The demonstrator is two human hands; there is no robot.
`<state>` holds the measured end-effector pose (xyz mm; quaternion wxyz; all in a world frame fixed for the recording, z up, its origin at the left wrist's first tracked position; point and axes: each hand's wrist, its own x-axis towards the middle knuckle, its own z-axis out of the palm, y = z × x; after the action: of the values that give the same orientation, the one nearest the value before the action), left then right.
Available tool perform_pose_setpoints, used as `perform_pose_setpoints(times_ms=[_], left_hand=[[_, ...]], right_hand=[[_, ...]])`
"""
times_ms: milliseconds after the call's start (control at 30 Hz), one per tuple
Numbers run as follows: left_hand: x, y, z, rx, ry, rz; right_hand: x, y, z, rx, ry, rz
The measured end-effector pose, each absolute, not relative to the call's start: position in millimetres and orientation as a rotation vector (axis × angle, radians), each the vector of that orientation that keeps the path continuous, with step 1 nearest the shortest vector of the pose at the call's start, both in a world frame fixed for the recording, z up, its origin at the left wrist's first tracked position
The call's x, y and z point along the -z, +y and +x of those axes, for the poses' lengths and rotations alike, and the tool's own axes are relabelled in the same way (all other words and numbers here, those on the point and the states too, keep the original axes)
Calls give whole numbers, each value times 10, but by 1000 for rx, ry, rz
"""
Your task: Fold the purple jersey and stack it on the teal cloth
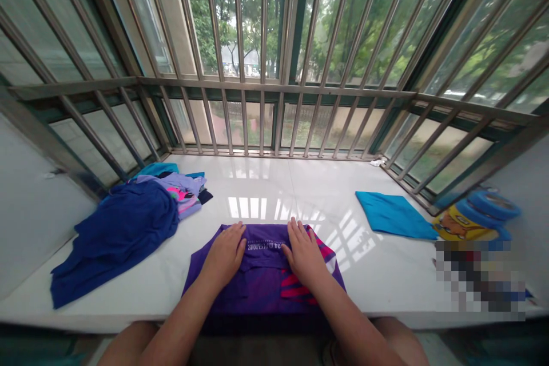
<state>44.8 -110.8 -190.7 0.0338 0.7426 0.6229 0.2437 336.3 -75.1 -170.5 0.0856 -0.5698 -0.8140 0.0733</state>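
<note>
The white window ledge (381, 286) carries a purple garment (261, 286) at near centre, lying under the left hand (226, 247) and right hand (303, 250), their fingers extended flat at its far edge rather than clamped. A heap of clothes (128, 217) lies left, a folded blue cloth (392, 216) right. Just beside the cloth sits a yellow-and-blue jug (474, 217), its contents hidden.

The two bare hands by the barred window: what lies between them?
The head view shows purple patterned fabric with pale printed lettering between the left hand and right hand.
</note>
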Motion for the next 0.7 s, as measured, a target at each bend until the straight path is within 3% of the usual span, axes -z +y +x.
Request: perform_pose_setpoints(times_ms=[167,700], left_hand=[[2158,-946,436,-372,2028,2335],[2024,86,440,-203,2012,2318]], right_hand=[[1837,-546,3397,-362,-2469,-1807],[1937,381,3437,-277,-2484,-1768]])
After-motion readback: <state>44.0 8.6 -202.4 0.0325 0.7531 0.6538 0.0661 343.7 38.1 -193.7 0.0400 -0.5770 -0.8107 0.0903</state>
